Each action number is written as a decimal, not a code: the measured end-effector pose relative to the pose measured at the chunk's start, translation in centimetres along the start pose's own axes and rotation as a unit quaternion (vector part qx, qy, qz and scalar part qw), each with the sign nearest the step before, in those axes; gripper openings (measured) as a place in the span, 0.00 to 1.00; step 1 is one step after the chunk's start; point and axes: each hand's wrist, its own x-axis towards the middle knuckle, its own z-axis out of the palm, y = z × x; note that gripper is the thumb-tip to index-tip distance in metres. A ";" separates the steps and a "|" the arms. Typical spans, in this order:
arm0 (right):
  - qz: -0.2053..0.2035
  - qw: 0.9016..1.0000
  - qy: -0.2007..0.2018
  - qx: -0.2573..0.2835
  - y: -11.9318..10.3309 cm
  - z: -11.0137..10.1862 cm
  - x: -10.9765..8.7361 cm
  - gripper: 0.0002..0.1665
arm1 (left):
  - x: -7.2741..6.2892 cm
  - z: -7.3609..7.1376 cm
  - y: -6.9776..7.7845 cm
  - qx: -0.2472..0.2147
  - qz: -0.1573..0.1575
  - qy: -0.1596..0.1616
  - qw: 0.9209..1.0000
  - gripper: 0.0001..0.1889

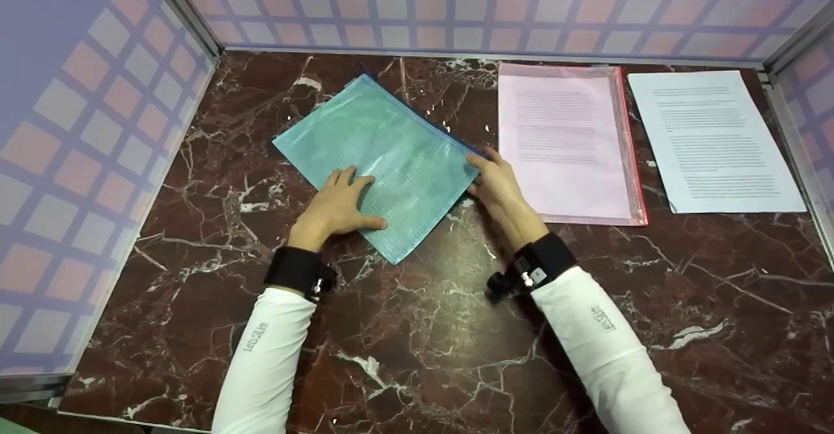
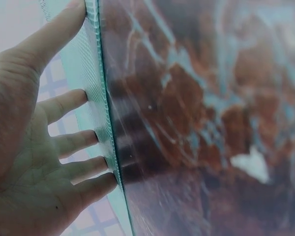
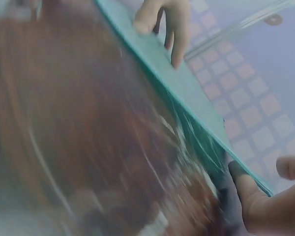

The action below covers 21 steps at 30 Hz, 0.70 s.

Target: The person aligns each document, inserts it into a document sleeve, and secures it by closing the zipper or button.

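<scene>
A green mesh zipper file bag [image 1: 404,141] with a dark blue zip edge lies slanted on the table in the head view. My left hand [image 1: 335,207] rests on its near left part with fingers spread and straight. At the right corner, my right hand [image 1: 500,186] pinches the bag, thumb and fingers on either side of its edge. The right wrist view shows the bag's near edge [image 3: 172,96] raised off the marble there. In the left wrist view, the fingertips of the left hand [image 2: 34,142] touch the mesh surface.
A pink zipper file bag [image 1: 563,189] with a printed sheet inside lies right of the green one. Beside it is a stack of printed paper [image 1: 723,141]. Checkered panels [image 1: 430,10] wall in the dark marble table [image 1: 417,356] at the back and sides.
</scene>
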 end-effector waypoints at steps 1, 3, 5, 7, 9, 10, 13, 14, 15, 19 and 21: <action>0.007 1.000 -0.003 0.020 0.3 0.2 0.0 0.36 | 0.0 0.0 0.1 0.000 -0.001 0.000 1.000 0.52; 0.017 0.998 -0.013 0.051 0.9 0.7 0.1 0.26 | -0.1 0.0 0.2 0.000 -0.002 -0.002 1.000 0.51; 0.019 0.998 -0.020 0.064 1.5 1.1 0.2 0.16 | -0.1 0.0 0.5 0.001 -0.001 -0.004 1.000 0.51; 0.018 0.997 -0.019 0.067 1.9 1.5 0.2 0.11 | -0.1 0.1 0.7 0.002 0.001 -0.004 1.000 0.51; 0.012 0.998 -0.008 0.059 2.2 1.8 0.3 0.14 | -0.1 0.2 1.0 0.004 0.001 -0.002 1.000 0.51; 0.008 0.999 0.002 0.051 2.3 2.0 0.3 0.17 | -0.2 0.3 1.2 0.003 0.000 0.000 1.000 0.51; 0.000 0.999 0.036 0.014 2.4 2.2 0.3 0.26 | -0.3 0.5 1.6 0.005 -0.005 0.006 1.000 0.52; -0.004 0.999 0.047 -0.002 2.4 2.2 0.2 0.29 | -0.3 0.6 1.7 0.006 -0.007 0.009 1.000 0.52; -0.008 0.998 0.055 -0.016 2.3 2.2 0.2 0.29 | -0.3 0.6 1.8 0.006 -0.009 0.011 1.000 0.52; -0.030 0.994 0.079 -0.076 2.0 2.0 -0.2 0.26 | -0.6 0.7 2.2 0.002 -0.012 0.015 1.000 0.48; -0.046 0.991 0.080 -0.098 1.9 1.8 -0.4 0.23 | -0.7 0.6 2.3 -0.009 -0.013 0.015 1.000 0.44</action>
